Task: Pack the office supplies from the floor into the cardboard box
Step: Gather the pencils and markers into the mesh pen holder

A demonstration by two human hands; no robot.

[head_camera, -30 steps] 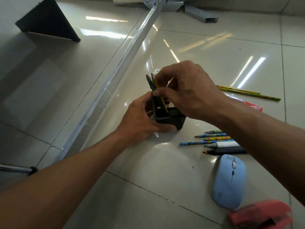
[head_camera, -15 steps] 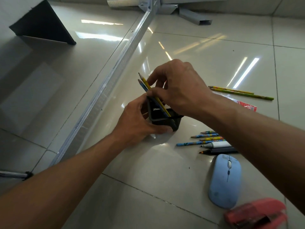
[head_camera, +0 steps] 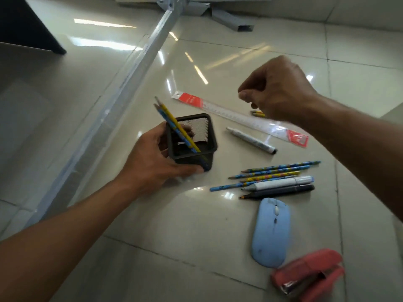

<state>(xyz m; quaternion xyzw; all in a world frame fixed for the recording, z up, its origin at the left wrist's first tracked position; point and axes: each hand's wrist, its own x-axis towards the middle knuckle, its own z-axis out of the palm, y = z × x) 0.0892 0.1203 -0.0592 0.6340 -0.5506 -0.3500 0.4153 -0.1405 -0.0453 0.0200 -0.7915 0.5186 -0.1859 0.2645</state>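
Clamping our left grip point(head_camera: 150, 159) round the black square mesh pen holder point(head_camera: 190, 158), we are holding our right grip point(head_camera: 281, 90) curled, empty, over the clear plastic ruler point(head_camera: 235, 116); patterned wooden pencils point(head_camera: 272, 173) are lying nearby on the glossy tiled floor point(head_camera: 185, 225).

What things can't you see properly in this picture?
Head view:
Yellow pencils: mostly hidden behind the right hand; whether it grips them is unclear.
Red stapler: blurred, cut by the bottom edge.
Black mesh pencil cup: left side covered by the left hand.
Cardboard box: out of frame.
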